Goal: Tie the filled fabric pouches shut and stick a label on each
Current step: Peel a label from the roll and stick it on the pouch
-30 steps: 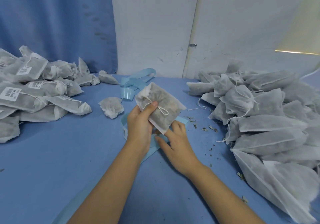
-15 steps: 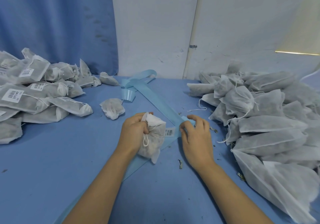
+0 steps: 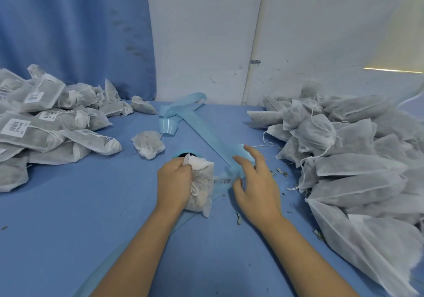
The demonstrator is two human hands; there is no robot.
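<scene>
**Risk: label peel from loose strip**

Filled pouch (image 3: pixel 202 182) sits mid-surface (image 3: pixel 91 205), its neck gripped in the left hand (image 3: pixel 174 179). A barcode label (image 3: pixel 223 180) lies just beside it on the blue backing strip (image 3: pixel 206 133). The right hand (image 3: pixel 257 186) is spread over the strip, holding nothing. Probable faults: the unpinned strip lifts with the label, or the label creases or sticks to a finger.
</scene>
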